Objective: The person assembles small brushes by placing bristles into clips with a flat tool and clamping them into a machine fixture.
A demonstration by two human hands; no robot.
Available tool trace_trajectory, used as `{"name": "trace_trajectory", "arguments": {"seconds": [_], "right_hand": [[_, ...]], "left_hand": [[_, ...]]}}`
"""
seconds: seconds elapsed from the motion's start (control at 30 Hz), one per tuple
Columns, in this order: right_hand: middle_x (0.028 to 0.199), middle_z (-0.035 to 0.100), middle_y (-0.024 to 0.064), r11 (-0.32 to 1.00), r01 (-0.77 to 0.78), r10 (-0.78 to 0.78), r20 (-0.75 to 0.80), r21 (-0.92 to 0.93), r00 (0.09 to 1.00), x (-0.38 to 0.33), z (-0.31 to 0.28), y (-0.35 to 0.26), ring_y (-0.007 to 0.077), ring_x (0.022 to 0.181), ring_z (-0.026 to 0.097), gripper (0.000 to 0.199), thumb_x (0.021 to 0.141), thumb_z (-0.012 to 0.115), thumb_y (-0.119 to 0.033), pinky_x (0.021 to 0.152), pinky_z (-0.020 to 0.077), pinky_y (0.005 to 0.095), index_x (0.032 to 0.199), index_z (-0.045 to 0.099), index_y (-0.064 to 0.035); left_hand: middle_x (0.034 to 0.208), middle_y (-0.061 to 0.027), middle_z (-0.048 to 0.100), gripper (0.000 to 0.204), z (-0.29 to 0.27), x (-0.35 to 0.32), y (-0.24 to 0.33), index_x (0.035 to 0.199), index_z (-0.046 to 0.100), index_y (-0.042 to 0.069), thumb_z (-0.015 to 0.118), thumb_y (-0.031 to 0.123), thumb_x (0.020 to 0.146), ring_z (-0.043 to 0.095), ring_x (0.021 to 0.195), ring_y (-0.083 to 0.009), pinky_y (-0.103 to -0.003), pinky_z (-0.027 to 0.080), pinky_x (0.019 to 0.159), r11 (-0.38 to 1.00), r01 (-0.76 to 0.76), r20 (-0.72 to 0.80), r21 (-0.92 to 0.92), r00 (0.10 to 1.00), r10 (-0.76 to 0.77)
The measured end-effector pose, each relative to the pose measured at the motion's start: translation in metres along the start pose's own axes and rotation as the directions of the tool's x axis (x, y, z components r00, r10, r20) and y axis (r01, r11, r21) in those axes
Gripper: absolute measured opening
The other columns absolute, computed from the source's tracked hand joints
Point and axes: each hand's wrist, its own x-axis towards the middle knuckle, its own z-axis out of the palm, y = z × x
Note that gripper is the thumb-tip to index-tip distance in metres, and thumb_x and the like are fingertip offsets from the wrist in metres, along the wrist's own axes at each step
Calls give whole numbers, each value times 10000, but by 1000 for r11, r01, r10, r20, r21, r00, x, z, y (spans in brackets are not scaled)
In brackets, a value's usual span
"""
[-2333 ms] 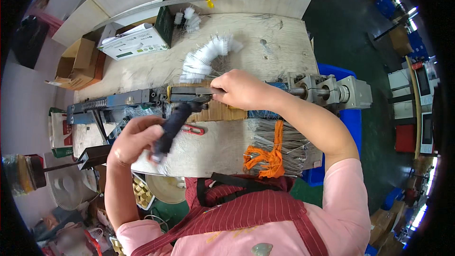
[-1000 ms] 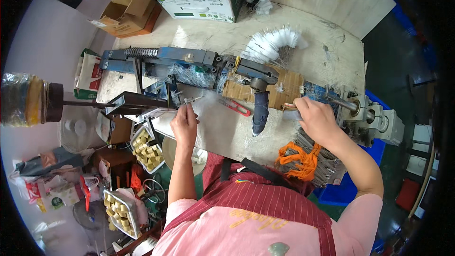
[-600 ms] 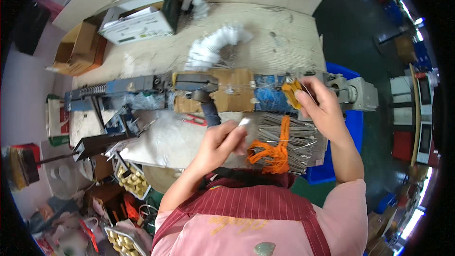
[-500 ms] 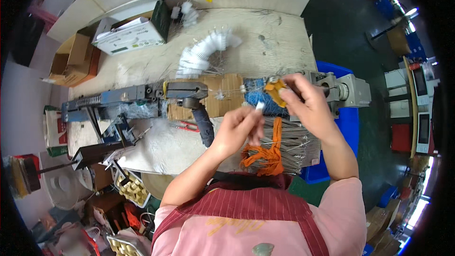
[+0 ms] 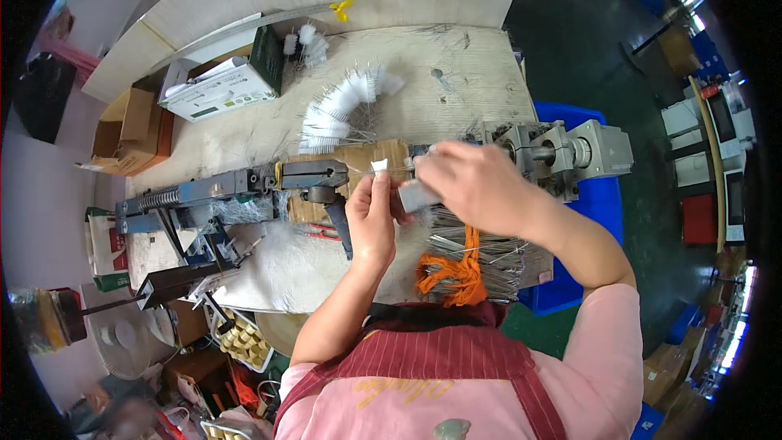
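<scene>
Head view: the left hand (image 5: 371, 222) has its grip pinched on a small white piece (image 5: 380, 165), whose flared end points up the frame over a cardboard pad (image 5: 393, 150). Just beside, the right hand (image 5: 476, 191) is blurred, a grey block (image 5: 418, 195) under it; whether its grip closes on that, I cannot tell. Left of both lies the dark metal clamp (image 5: 314, 173), long axis running left to right, the left hand nearer. Farther out, white bristle brushes (image 5: 336, 114) curve across the counter (image 5: 456, 106).

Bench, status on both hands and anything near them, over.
Left hand pinching white piece. Right hand holding grey block. Dark handle just left of left hand.
</scene>
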Motion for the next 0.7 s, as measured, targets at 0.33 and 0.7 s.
{"name": "trace_trajectory", "arguments": {"seconds": [0.33, 0.7], "right_hand": [[780, 653, 134, 910, -319, 198, 399, 263, 895, 51, 24, 32, 333, 765, 636, 153, 852, 633, -215, 651, 482, 447, 904, 624, -72], [768, 614, 140, 765, -459, 145, 573, 452, 807, 57, 26, 42, 296, 745, 606, 200, 836, 657, -199, 679, 453, 398, 916, 638, -16]], "left_hand": [[604, -55, 573, 328, 6, -7, 9, 845, 571, 19, 467, 272, 1027, 487, 426, -103, -218, 365, 400, 997, 66, 9, 26, 998, -67], [813, -99, 650, 300, 1, -4, 4, 1003, 573, -13, 495, 277, 1014, 655, 699, -162, -275, 553, 655, 993, 50, 60, -106, 997, -44]]}}
